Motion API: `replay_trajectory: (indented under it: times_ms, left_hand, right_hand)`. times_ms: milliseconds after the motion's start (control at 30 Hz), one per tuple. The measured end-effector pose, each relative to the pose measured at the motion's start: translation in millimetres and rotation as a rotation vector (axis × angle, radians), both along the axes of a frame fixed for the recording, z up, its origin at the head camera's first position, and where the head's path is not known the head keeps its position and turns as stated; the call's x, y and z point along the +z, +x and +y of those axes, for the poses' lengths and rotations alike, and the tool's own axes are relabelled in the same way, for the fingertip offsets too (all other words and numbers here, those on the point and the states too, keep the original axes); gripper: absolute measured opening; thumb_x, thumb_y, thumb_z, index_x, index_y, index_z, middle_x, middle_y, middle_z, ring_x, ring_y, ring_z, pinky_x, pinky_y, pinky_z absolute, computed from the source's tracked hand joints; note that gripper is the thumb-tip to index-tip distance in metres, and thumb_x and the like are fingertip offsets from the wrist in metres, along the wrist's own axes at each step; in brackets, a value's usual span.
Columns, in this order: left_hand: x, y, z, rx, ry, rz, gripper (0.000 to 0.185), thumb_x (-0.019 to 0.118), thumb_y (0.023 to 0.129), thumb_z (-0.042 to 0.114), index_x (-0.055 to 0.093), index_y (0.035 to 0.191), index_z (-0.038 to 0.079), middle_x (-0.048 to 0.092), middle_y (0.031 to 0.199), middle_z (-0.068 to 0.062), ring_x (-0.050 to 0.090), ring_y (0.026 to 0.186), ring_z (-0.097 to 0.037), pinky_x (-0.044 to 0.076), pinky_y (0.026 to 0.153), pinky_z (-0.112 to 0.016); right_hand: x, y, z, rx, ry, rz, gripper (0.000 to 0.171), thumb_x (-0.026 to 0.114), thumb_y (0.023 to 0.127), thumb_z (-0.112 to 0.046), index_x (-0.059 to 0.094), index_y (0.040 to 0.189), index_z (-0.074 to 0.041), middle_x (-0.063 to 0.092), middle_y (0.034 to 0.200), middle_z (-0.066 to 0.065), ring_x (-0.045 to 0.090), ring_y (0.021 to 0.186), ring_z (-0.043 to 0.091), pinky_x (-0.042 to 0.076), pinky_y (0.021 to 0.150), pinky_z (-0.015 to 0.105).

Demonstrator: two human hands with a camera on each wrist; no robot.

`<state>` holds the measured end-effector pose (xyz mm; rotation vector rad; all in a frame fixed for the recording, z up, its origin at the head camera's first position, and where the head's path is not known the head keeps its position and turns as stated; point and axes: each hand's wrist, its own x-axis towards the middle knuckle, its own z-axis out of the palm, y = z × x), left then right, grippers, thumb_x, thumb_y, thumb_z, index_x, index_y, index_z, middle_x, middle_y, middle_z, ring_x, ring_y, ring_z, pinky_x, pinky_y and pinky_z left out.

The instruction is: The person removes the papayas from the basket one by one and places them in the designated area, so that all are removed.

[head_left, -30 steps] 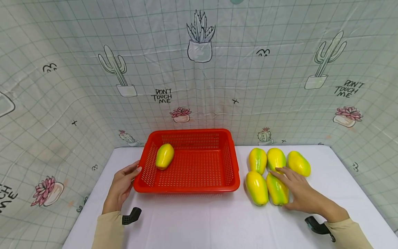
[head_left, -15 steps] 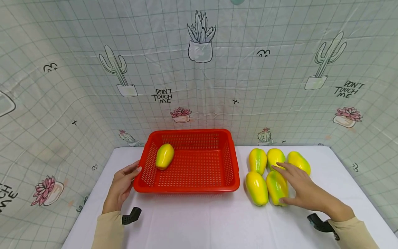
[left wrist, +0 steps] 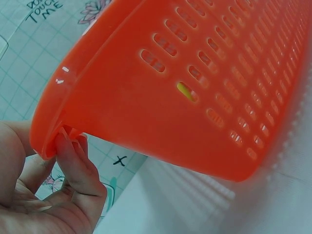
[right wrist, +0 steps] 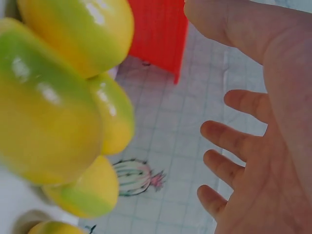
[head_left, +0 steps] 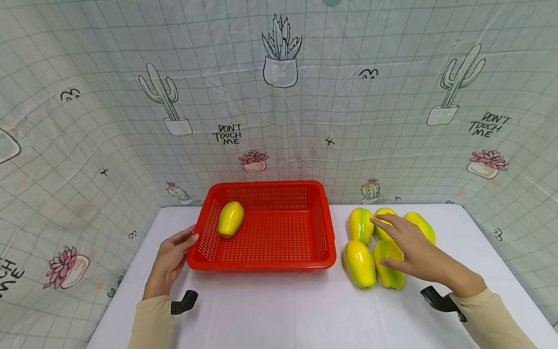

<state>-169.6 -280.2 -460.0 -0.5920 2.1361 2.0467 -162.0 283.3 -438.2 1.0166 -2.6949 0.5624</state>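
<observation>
Your left hand [head_left: 171, 259] rests against the left rim of the red basket [head_left: 266, 261], at about 9 o'clock of it; in the left wrist view your fingertips [left wrist: 73, 156] curl up under the rim's lip and touch it, so you hold the basket by its edge. One yellow-green papaya [head_left: 230, 219] lies inside the basket, up toward its 10 o'clock corner, close to the left wall.

Your right hand [head_left: 414, 252] hangs over the cluster of five papayas on the white table [head_left: 279, 310], at 3 o'clock of the basket. Your fingers are spread wide and fairly straight, gripping nothing; the right wrist view shows the open palm with daylight between it and the fruit. The fingers reach over the back middle papaya [head_left: 382, 224], and the thumb lies near the front right papaya [head_left: 388, 266]; whether they touch cannot be told. The back left papaya [head_left: 360, 225] and front left papaya [head_left: 360, 263] lie just beside them, uncovered. The back right papaya [head_left: 422, 226] peeks out at 1 o'clock of your hand.
</observation>
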Motion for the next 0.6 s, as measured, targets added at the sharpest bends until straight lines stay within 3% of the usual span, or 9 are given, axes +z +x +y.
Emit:
replay_trajectory:
  times_ms: [167,600]
  left_hand:
    - [-0.6,1.1,0,0.003,-0.011,-0.007,0.060,0.060,0.109,0.019,0.039,0.163,0.007,0.035,0.166,-0.020,0.052,0.123,-0.017,0.057,0.087,-0.014]
    - [-2.4,0.0,1,0.004,-0.007,0.001,0.059,0.059,0.109,0.020,0.039,0.163,0.006,0.036,0.165,-0.020,0.055,0.117,-0.013,0.057,0.087,-0.015]
  right_hand:
    - [6.9,-4.9,-13,0.040,-0.004,0.028,0.086,0.091,0.082,-0.021,0.047,0.154,-0.006,0.048,0.152,0.019,0.042,0.138,0.040,0.037,0.102,0.066]
    - [21.0,-21.2,-53,0.076,0.027,-0.007,0.089,0.090,0.084,-0.027,0.044,0.158,-0.007,0.045,0.156,0.018,0.042,0.141,0.041,0.036,0.112,0.071]
